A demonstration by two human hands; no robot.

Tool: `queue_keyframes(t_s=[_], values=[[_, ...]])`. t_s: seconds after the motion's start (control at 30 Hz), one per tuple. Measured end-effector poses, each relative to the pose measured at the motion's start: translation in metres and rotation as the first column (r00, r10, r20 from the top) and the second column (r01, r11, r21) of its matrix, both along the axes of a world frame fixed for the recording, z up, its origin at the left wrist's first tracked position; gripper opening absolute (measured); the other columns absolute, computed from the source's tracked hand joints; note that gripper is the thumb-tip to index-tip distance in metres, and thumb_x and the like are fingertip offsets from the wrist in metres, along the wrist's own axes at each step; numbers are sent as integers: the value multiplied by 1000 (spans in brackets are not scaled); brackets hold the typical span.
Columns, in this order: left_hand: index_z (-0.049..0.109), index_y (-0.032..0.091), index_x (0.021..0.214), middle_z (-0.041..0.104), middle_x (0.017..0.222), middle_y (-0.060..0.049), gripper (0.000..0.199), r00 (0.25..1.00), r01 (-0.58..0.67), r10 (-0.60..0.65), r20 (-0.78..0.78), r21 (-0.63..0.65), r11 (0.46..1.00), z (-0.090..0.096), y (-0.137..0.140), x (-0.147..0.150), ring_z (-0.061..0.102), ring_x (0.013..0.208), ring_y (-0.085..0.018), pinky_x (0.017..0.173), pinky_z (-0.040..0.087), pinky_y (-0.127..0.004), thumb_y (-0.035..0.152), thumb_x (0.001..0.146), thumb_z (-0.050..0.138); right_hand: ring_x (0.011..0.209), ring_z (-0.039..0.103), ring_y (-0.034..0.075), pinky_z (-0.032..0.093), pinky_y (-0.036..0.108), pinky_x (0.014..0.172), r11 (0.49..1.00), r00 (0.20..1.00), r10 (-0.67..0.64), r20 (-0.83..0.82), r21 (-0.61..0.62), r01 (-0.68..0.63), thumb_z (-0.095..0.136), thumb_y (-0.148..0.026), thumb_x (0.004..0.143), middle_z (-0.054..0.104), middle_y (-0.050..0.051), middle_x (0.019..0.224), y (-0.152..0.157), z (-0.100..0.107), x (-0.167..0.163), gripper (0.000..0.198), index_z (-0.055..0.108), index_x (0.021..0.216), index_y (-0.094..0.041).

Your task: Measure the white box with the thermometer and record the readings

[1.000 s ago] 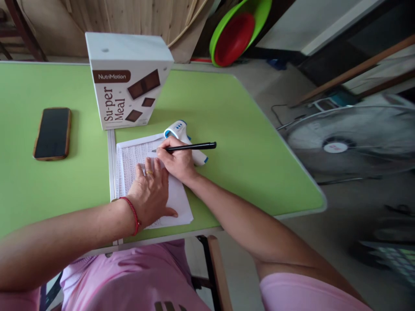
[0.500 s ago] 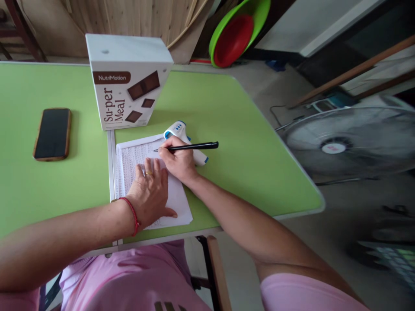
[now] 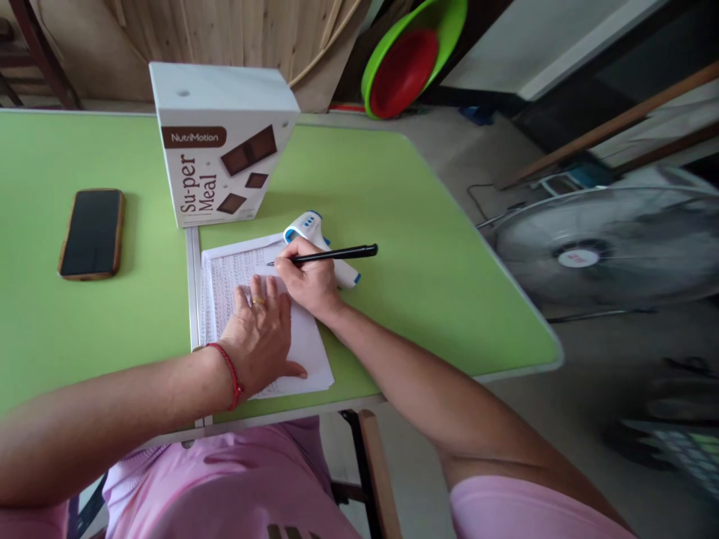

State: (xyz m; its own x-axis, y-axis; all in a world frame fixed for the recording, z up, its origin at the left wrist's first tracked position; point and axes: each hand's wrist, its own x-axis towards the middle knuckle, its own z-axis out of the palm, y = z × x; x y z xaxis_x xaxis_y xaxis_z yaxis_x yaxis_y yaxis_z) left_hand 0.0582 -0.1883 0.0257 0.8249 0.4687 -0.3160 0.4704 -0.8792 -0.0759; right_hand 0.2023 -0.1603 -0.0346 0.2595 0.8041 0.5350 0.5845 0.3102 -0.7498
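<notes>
My left hand [image 3: 261,333] lies flat with fingers stretched on the sheets of paper [image 3: 308,348], which carry dense rows of handwriting on their left part. A gold ring is on one finger and a red cord is round the wrist. In my right hand [image 3: 311,283] a black pen [image 3: 342,253] is pinched, its tip at or just over the paper beside the written rows. Just behind that hand lies a white and blue handheld infrared thermometer [image 3: 306,223], partly hidden by the hand and pen.
A white NutriMotion box [image 3: 225,165] stands upright behind the papers. To the left, a phone [image 3: 90,233] in a brown case lies on the green table [image 3: 438,299]. Beyond the table's right edge are a fan [image 3: 578,257] and, farther back, a green and red basin [image 3: 407,71].
Both hands, the pen and the paper look almost the same as before. Only a very slight shift of the whole view shows.
</notes>
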Motion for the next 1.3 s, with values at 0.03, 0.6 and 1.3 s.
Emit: queue_keyframes(t_s=[0.03,0.6,1.3], values=[[22,-6,149,17,153,-35,108,1000,-3,3,2,-3,1000,0,0,0,19,141,-51,111,30,-62,75,82,47,51,42,10,37,25,52,1000,1000,-2,-5,4,2,51,-19,76,50,-5,55,0,0,0,13,47,63,-22],[28,-7,147,22,151,-34,109,997,-9,7,79,21,1000,-4,-2,-2,25,140,-51,109,34,-63,74,79,53,52,41,11,40,26,55,998,999,35,-9,-48,-35,52,-20,77,50,-5,58,1,-2,1,11,48,66,-22],[28,-8,147,22,151,-35,110,997,-12,10,80,22,1000,-3,-2,-2,26,140,-51,109,34,-62,74,79,54,54,44,12,40,27,55,999,1000,27,13,-33,-27,51,-20,77,51,-4,57,2,-3,1,12,47,67,-23]])
